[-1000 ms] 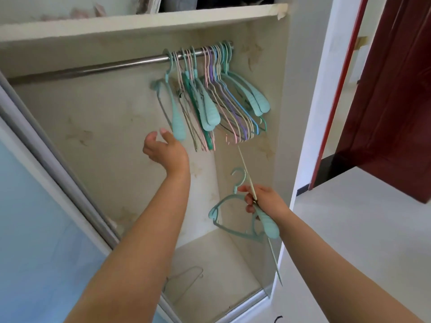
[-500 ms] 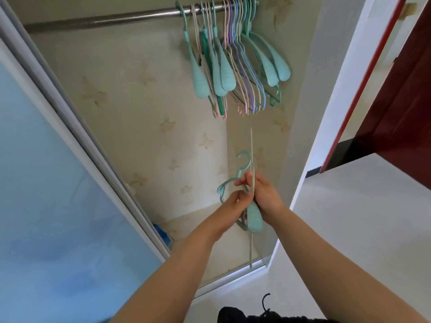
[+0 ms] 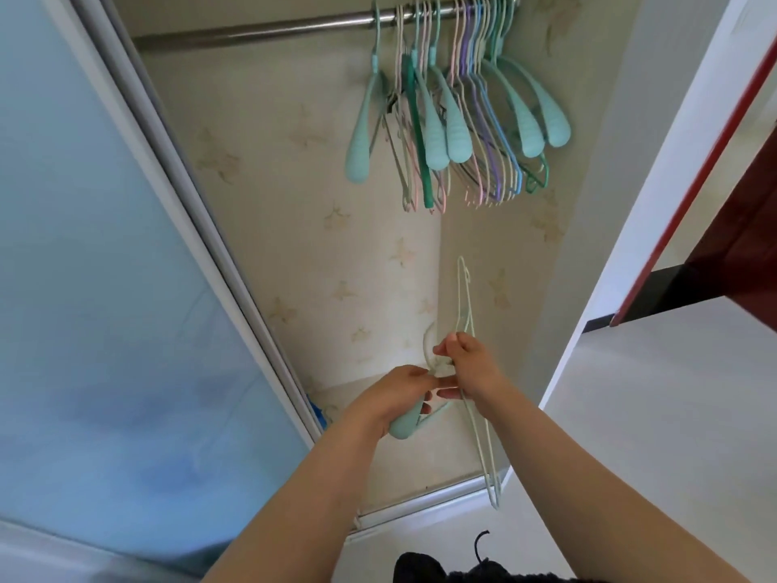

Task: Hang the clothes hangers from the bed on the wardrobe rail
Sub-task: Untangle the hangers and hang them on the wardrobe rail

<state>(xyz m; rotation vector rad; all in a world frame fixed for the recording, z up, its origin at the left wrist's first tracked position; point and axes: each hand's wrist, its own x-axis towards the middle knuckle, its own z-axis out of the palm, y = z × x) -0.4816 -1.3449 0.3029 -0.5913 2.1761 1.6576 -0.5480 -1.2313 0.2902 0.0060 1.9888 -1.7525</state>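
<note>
Head view, right hand (image 3: 471, 368) pinching wire hanger (image 3: 473, 372), upright, hook up

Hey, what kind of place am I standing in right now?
Most likely a bedroom, at an open built-in wardrobe: a metal rail carries a bunch of hangers, a sliding door stands to the side, and a dark red room door is nearby.

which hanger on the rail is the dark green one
The dark green hanger hangs third or so from the left on the rail, between pale teal ones; its deep green arm is the only one among pastels.
</note>
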